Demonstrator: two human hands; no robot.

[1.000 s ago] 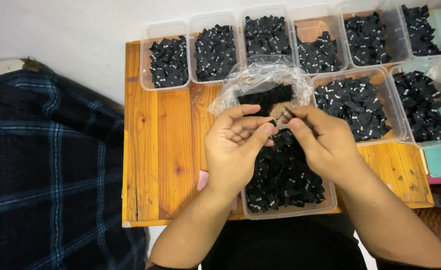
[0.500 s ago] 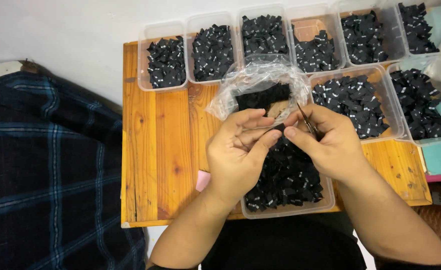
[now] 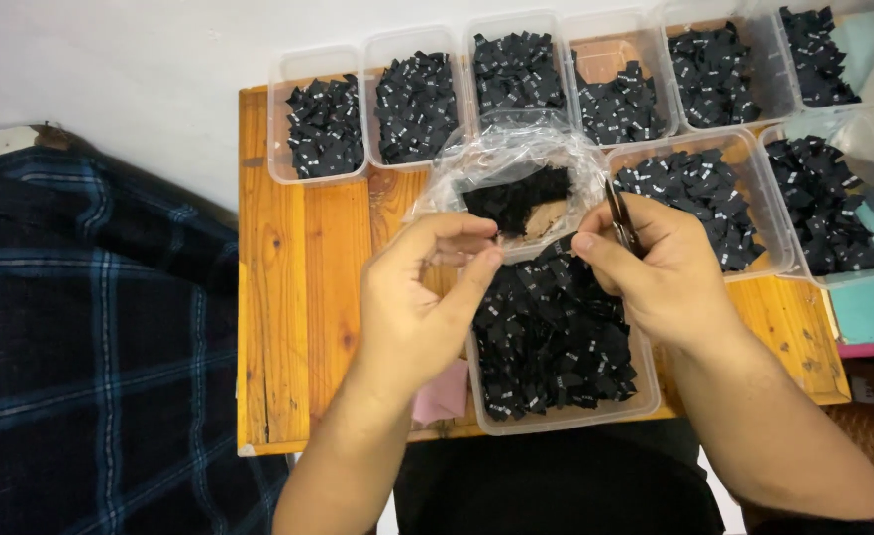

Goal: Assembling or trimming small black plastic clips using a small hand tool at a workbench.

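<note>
Hands working over the middle of a small wooden table [image 3: 298,297]. Left hand [image 3: 422,297] is curling loosely, thumb and forefinger pinched toward each other above the near edge of the clear plastic bag [image 3: 516,173]; whether anything is sitting between those fingertips cannot be told. Right hand [image 3: 660,267] is closing around a thin dark metal tool [image 3: 620,216], likely small scissors, tips pointing up and away from the person toward the bag. The two hands are sitting apart, a gap showing between them over the front container.

Directly under the hands a clear plastic tub [image 3: 556,421] is holding a heap of small black folded fabric labels [image 3: 551,337] with tiny white marks. Just behind the hands the crumpled bag is lying open, with a dark clump of the same black pieces inside and a bare brownish patch beside it. A pink scrap [image 3: 444,396] is peeking out under the left wrist, beside the front tub.

Along the far edge of the table a row of clear tubs [image 3: 417,94] is standing side by side, each loaded with black labels. Two more filled tubs [image 3: 754,203] are sitting to the right of the bag, the outer one partly off the table edge. A teal surface [image 3: 868,307] is showing at the far right. A dark blue plaid cloth [image 3: 90,347] is covering the area left of the table.
</note>
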